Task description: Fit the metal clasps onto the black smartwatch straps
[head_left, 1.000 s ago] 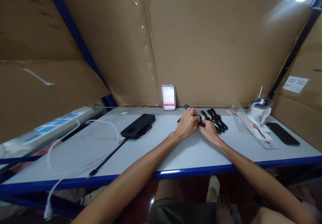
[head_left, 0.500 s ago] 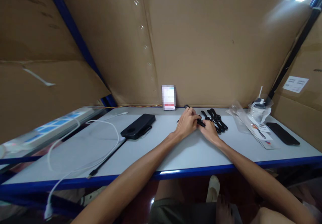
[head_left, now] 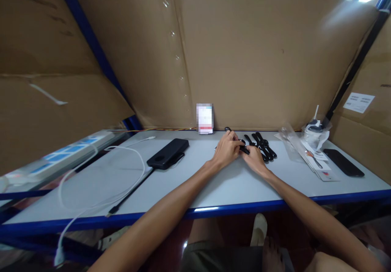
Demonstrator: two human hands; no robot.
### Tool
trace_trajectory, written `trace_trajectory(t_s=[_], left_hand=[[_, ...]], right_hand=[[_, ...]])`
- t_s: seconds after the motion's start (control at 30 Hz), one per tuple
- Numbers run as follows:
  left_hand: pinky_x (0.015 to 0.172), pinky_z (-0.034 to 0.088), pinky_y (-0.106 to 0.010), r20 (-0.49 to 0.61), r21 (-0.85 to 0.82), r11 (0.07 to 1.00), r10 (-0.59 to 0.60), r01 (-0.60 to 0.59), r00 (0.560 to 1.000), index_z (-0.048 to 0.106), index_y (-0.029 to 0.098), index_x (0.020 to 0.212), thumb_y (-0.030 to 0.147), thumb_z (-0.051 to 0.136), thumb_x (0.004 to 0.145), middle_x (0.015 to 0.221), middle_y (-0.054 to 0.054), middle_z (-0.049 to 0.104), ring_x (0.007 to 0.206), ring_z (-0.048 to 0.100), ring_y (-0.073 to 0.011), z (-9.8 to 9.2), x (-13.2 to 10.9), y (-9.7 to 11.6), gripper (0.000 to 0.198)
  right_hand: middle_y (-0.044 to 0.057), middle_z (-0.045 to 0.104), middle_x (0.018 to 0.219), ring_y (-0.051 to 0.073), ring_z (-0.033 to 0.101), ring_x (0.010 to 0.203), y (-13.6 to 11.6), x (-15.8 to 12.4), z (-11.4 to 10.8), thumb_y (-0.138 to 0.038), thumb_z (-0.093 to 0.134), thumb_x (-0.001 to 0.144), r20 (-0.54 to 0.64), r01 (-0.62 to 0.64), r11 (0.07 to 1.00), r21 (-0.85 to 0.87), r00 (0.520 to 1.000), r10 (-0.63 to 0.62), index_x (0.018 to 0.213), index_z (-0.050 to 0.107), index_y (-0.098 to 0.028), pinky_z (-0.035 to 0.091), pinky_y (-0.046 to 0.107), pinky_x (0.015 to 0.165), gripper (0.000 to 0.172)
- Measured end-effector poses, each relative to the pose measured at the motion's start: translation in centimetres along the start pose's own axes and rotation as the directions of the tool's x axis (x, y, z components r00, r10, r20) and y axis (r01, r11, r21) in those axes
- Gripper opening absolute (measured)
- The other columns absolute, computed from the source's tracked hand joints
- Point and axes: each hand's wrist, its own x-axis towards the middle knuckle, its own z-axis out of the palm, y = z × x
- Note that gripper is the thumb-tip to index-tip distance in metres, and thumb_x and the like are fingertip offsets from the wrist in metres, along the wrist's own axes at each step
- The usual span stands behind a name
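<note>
My left hand [head_left: 227, 146] is closed around a slim black item [head_left: 244, 149] with a rounded tip, its far end showing beyond my fingers. My right hand [head_left: 255, 158] grips the near end of the same item, and the two hands almost touch above the table. My fingers hide most of it, so its exact kind cannot be made out. Just right of my hands lie several similar black items [head_left: 264, 144], long and narrow with rounded ends and a wider middle. A small bit of something pokes out left of my left hand, mostly covered.
A phone [head_left: 205, 119] leans on the cardboard wall. Left are a black power bank [head_left: 168, 153], white cable [head_left: 143, 162] and power strip [head_left: 67, 154]. Right are flat printed packages [head_left: 319, 164], a bagged cup [head_left: 314, 131] and a dark phone-like slab [head_left: 343, 162]. Blue edging [head_left: 232, 208] borders the table.
Both hands stay in nearly the same place on the black item. Only a slight shift of the left fingers shows.
</note>
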Motion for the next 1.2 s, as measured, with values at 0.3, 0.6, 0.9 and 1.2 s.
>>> trace_trajectory(t_s=[0.3, 0.6, 0.9, 1.2], left_hand=[[0.082, 0.046, -0.039, -0.139, 0.034, 0.989, -0.136, 0.142, 0.981, 0.068, 0.019, 0.083, 0.001, 0.044, 0.077, 0.093, -0.009, 0.057, 0.094, 0.049, -0.0236, -0.7, 0.1, -0.5, 0.031], [0.084, 0.045, -0.038, -0.195, -0.023, 0.981, -0.194, 0.193, 0.961, 0.065, 0.020, 0.088, 0.001, 0.043, 0.076, 0.094, -0.007, 0.056, 0.095, 0.051, -0.0227, -0.7, 0.2, -1.1, 0.031], [0.085, 0.045, -0.037, -0.129, -0.014, 0.995, -0.103, 0.102, 0.986, 0.065, 0.019, 0.094, 0.005, 0.047, 0.082, 0.096, -0.008, 0.057, 0.095, 0.050, -0.0226, -0.6, 0.2, -0.7, 0.026], [0.082, 0.045, -0.036, -0.034, -0.032, 0.999, 0.035, -0.036, 0.999, 0.071, 0.022, 0.101, 0.013, 0.053, 0.087, 0.098, -0.007, 0.056, 0.093, 0.050, -0.0209, 0.5, -0.1, -0.9, 0.024]], right_hand=[[0.002, 0.063, 0.064, 0.017, 0.056, 0.063, 0.6, 0.3, 0.1, -0.042, 0.051, 0.088, -0.011, -0.021, 0.988, 0.153, 1.000, 0.023, 0.068, 0.064, -0.016, 0.033, 0.024, 0.057, 0.036], [0.004, 0.064, 0.066, 0.016, 0.057, 0.064, 1.3, 0.7, 0.3, -0.037, 0.037, 0.095, 0.011, -0.040, 0.986, 0.162, 0.999, 0.039, 0.068, 0.062, -0.016, 0.035, 0.024, 0.061, 0.042], [0.005, 0.066, 0.068, 0.017, 0.058, 0.064, 1.3, 0.7, 0.2, -0.033, 0.038, 0.096, 0.008, -0.037, 0.992, 0.118, 0.999, 0.036, 0.069, 0.061, -0.017, 0.035, 0.024, 0.062, 0.040], [0.007, 0.069, 0.069, 0.018, 0.060, 0.066, 1.4, 0.7, 0.4, -0.032, 0.036, 0.098, 0.014, 0.059, 0.994, 0.087, 0.998, -0.060, 0.071, 0.066, -0.016, 0.037, 0.026, 0.063, 0.043]])
